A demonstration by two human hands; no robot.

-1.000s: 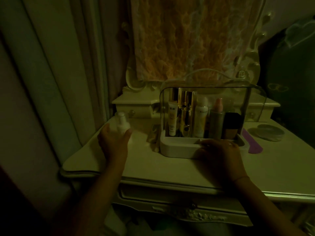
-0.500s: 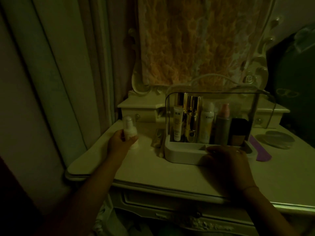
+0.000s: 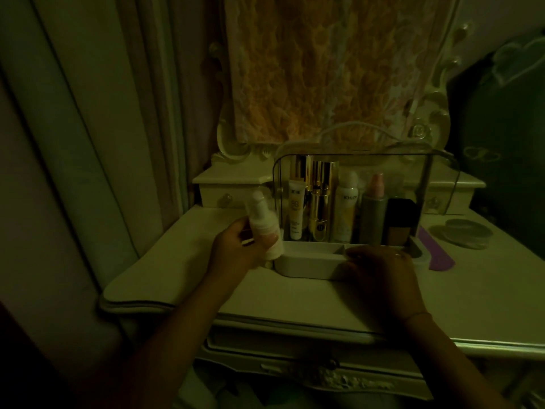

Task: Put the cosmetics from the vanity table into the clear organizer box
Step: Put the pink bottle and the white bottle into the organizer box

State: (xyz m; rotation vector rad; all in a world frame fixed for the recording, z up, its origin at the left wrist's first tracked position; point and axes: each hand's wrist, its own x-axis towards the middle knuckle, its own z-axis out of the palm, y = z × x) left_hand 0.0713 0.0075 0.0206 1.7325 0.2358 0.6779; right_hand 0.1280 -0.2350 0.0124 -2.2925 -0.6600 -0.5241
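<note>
My left hand (image 3: 236,246) grips a small white pump bottle (image 3: 262,222), held tilted just left of the clear organizer box (image 3: 306,264). The box has a white base and a raised clear lid (image 3: 436,160). Inside stand several cosmetics: a BB cream tube (image 3: 295,214), gold tubes (image 3: 320,199), a white spray can (image 3: 345,214), a grey bottle with a pink cap (image 3: 374,214) and a dark compact (image 3: 399,222). My right hand (image 3: 380,273) rests on the box's front rim, fingers curled over it.
The cream vanity table (image 3: 295,302) has a small drawer unit (image 3: 230,187) at the back left and a mirror covered by patterned cloth. A purple comb (image 3: 436,255) and a round clear lidded case (image 3: 460,233) lie right of the box. Curtains hang at the left.
My left hand closed on the white pump bottle at the table's left, lifted it and carried it right, up to the box's left side. My right hand stayed on the front rim.
</note>
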